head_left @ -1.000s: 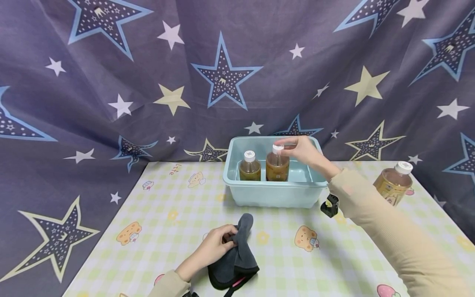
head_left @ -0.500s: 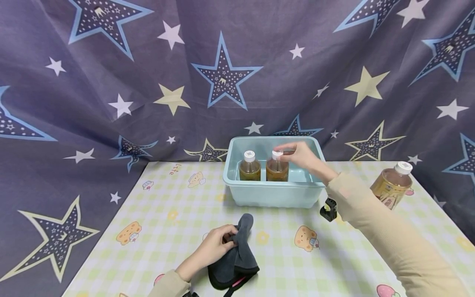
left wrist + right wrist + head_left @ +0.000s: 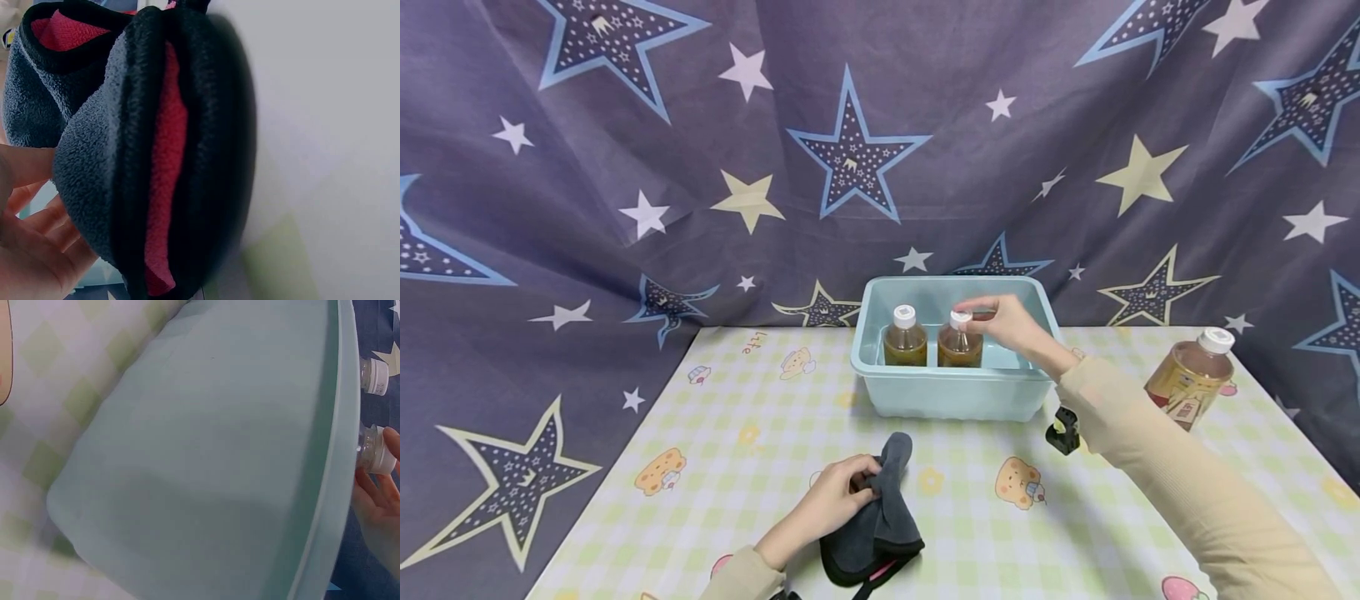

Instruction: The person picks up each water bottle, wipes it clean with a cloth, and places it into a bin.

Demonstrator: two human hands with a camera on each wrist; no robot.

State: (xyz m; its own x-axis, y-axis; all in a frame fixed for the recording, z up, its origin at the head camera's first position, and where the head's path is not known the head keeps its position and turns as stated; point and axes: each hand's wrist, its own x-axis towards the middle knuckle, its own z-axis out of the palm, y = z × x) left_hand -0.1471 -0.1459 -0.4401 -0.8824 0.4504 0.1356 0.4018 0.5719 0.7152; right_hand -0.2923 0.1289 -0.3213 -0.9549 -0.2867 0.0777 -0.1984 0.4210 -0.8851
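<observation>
Inside the pale blue plastic basin (image 3: 955,393) stand two bottles of brownish drink with white caps. My right hand (image 3: 1006,323) pinches the cap of the right bottle (image 3: 960,343); the left bottle (image 3: 905,342) stands beside it. In the right wrist view the basin's wall hides both bottles below the necks, and fingers (image 3: 382,487) are at the near white cap (image 3: 379,450). My left hand (image 3: 835,496) grips a folded dark grey cloth (image 3: 880,517) with black edging and a pink inner side, low over the table. The cloth (image 3: 87,169) fills much of the left wrist view.
A third bottle (image 3: 1191,375) with a yellow label stands at the right of the table, behind the right sleeve (image 3: 1180,467). The checked tablecloth (image 3: 737,483) meets a dark star-patterned curtain (image 3: 820,242) just behind the basin.
My right hand has lowered the bottle it pinches deeper into the basin, to about the height of the other bottle. The left hand and the cloth have stayed put.
</observation>
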